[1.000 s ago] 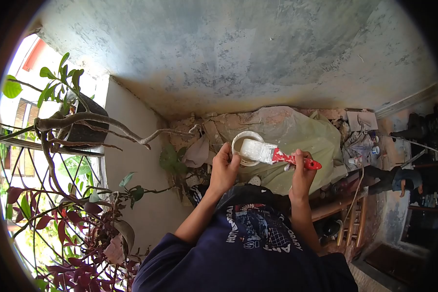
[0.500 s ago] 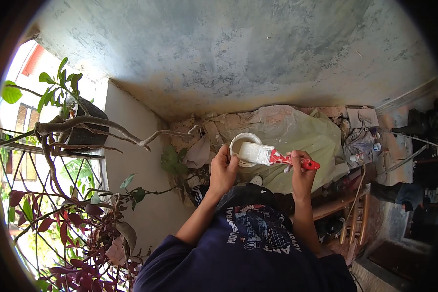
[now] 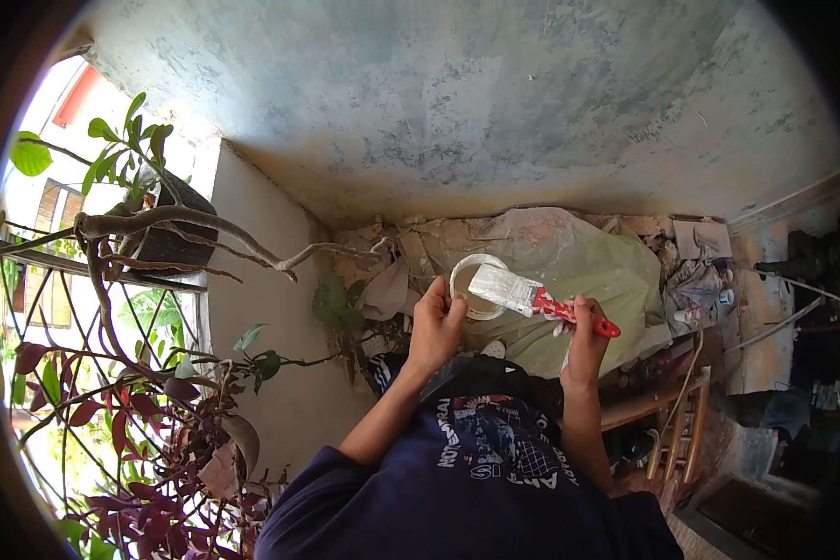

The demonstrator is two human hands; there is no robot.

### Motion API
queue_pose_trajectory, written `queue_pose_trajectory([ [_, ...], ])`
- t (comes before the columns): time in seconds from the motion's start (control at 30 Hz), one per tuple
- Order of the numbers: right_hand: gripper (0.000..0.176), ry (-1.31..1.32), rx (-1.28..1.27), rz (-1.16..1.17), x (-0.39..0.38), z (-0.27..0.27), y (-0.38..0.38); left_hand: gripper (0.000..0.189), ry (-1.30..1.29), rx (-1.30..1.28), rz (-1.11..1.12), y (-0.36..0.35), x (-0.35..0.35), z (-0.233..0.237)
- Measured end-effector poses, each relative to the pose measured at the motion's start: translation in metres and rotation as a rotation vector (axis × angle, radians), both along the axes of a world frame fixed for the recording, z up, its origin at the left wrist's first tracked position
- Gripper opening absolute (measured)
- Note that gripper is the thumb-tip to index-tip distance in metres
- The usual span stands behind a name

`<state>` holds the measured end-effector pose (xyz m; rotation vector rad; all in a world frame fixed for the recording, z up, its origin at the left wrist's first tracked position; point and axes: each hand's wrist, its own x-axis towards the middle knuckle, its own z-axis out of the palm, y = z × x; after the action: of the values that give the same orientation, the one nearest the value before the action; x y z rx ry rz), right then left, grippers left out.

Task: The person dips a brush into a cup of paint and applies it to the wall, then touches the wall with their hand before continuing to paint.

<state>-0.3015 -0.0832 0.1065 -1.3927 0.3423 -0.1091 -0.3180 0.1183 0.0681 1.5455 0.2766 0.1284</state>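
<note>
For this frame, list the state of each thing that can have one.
left hand: closed on the paint cup.
right hand: closed on the brush handle.
paint cup: open, no lid, held up.
brush: bristles white with paint, over the cup's mouth.
plastic sack: bulging, crumpled.

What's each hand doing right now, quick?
Left hand: closed, holding the small white pot.
Right hand: closed, holding the red-handled paintbrush, its bristles over the pot.

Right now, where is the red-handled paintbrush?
Head view, just right of centre: the right hand holds the red-handled flat paintbrush, its bristles over the round white cup in the left hand.
</note>
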Motion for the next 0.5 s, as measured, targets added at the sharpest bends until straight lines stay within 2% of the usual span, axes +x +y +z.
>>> queue_pose_trajectory([
  [0.17, 0.017, 0.117, 0.117, -0.024, 0.001, -0.017, -0.003, 0.011, 0.02, -0.036, 0.008, 0.0, 0.002, 0.0],
  [0.23, 0.017, 0.183, 0.332, 0.031, 0.0, -0.02, -0.004, 0.011, 0.001, 0.005, -0.002, 0.001, 0.003, -0.003],
  [0.27, 0.017, 0.182, 0.332, 0.033, 0.0, -0.021, -0.005, 0.011, 0.0, 0.005, 0.0, -0.001, 0.004, -0.002],
  [0.33, 0.018, 0.317, 0.495, 0.09, 0.0, -0.023, -0.005, 0.013, -0.017, -0.067, 0.01, -0.003, 0.005, 0.001],
  [0.5, 0.017, 0.354, 0.521, 0.091, 0.0, -0.026, 0.002, 0.019, 0.012, 0.052, 0.02, -0.001, 0.006, -0.012],
])
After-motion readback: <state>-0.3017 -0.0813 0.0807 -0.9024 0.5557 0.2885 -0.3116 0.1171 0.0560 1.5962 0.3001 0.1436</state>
